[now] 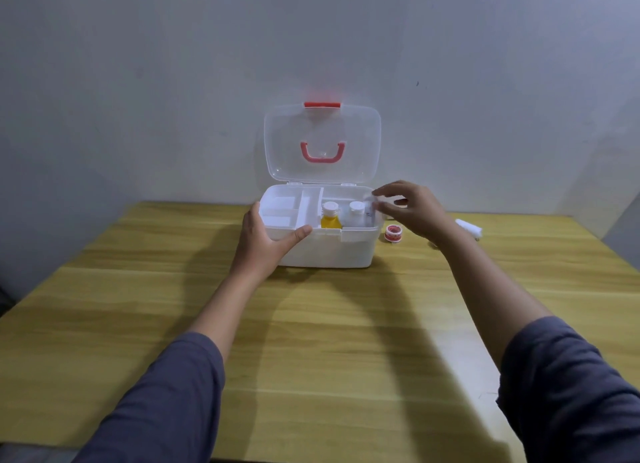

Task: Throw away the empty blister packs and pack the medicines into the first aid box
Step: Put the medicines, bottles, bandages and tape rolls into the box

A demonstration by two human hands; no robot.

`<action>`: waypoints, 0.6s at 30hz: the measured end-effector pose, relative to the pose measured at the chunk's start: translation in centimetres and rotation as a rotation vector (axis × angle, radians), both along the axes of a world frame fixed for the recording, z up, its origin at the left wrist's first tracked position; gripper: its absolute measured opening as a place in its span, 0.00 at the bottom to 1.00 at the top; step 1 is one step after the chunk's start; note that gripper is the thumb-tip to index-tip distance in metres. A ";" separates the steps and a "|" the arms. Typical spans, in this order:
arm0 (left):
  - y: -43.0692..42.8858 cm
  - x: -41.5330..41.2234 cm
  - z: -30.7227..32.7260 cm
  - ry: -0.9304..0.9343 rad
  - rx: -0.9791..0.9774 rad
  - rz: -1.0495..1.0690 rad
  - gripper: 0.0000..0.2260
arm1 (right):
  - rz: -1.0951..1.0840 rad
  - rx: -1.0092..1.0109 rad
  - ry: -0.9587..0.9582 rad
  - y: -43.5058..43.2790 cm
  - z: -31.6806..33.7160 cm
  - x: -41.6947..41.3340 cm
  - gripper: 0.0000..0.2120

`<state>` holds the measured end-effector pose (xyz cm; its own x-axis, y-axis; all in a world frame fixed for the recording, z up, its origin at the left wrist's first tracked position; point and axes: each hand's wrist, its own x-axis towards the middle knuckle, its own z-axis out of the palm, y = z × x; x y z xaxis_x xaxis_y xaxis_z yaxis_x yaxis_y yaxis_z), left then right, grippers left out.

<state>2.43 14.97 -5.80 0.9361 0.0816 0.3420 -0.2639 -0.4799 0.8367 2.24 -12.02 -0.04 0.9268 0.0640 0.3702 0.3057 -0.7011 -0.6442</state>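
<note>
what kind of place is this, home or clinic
Probably a plain room at home, though that is a guess. A wooden table stands against a bare, scuffed grey wall, and the only kit is a small plastic first aid box holding a couple of bottles. No clinic furniture or equipment shows.

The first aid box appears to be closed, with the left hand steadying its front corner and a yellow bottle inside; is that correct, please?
Not quite: the first aid box is open, its clear lid standing upright against the wall, as the head view shows. The rest holds: the left hand steadies its front corner and the yellow bottle is inside.
</note>
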 end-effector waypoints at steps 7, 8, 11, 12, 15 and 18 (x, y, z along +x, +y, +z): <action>-0.1 -0.2 0.1 -0.023 0.025 0.010 0.45 | -0.460 0.123 0.064 -8.8 -4.5 -1.0 0.17; -0.1 -0.3 0.1 -0.026 0.028 0.014 0.46 | -0.509 0.122 0.115 -9.9 -5.1 -1.0 0.19; -0.1 -0.4 0.0 -0.035 0.034 0.026 0.46 | -0.532 0.092 0.254 -11.8 -6.6 -0.3 0.22; -0.1 -0.4 -0.1 -0.037 0.032 0.030 0.45 | -0.518 0.081 0.276 -11.7 -6.7 -0.2 0.21; -0.4 -0.3 -0.2 -0.049 0.038 0.053 0.43 | -0.414 0.095 0.273 -11.1 -6.9 0.4 0.14; -0.4 -0.1 -0.3 -0.046 0.046 0.071 0.43 | -0.291 0.070 0.262 -10.3 -6.7 0.8 0.10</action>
